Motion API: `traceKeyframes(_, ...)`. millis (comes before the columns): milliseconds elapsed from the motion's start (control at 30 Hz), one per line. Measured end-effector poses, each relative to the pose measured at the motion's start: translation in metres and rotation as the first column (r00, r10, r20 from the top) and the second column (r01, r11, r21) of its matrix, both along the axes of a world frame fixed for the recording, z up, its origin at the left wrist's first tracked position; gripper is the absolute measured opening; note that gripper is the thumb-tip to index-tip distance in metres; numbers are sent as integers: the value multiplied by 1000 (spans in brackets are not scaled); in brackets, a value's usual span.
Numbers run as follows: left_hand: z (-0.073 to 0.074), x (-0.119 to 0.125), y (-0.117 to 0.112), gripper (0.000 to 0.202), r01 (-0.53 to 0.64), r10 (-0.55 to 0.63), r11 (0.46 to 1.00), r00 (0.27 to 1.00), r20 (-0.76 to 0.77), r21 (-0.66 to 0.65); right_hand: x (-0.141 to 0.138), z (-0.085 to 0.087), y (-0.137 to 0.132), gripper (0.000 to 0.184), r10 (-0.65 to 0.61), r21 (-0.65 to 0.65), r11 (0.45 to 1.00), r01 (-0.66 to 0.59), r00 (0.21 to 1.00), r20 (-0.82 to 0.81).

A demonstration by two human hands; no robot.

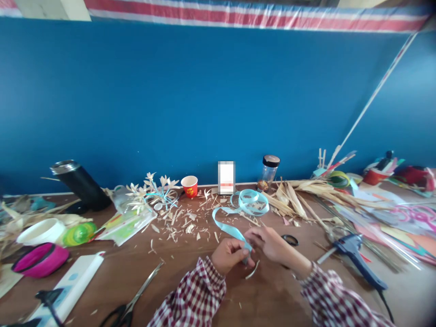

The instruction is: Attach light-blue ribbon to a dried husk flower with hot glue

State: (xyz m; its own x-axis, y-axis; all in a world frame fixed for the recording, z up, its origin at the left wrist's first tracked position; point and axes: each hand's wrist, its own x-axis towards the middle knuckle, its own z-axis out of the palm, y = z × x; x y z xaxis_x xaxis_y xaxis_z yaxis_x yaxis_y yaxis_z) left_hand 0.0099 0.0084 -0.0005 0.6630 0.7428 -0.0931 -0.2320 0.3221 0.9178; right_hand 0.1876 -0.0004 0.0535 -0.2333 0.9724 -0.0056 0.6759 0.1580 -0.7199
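Observation:
A light blue ribbon [229,228] runs from a loose coil [254,203] near the wall down to my two hands. My left hand [229,255] is closed, with the ribbon pinched between thumb and fingers. Close against it on the right, my right hand [265,244] has its fingers bent together at the ribbon's edge; its fingertips are partly hidden. A thin pale curved strip [252,270] shows just below the hands. Scissors [134,302] lie with blades apart, left of my left sleeve.
Pale husk scraps [184,222] litter the table's middle. A red paper cup [190,186], husk flowers [160,190] and a lidded jar [269,173] stand along the blue wall. At right lie a glue gun [359,259] and dried husks [289,200]; at left, a power strip [73,286] and black flask [81,186].

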Motion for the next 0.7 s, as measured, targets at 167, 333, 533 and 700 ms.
traceKeyframes(167,5,0,-1,33,5,-2,1000,995,102,-27,-28,-13,23,18,36,-9,999,-36,999,19)
traceKeyframes(333,10,-4,-2,33,10,-12,1000,995,99,26,-31,-21,33,11,26,-35,999,-25,999,27)
traceKeyframes(533,1,-1,3,43,-194,196,980,980,-37,41,-15,-22,44,16,-90,-6,996,90,990,-111)
traceKeyframes(700,-2,0,12,46,-446,447,889,894,-17,-107,13,-16,46,22,-292,16,954,301,936,-197)
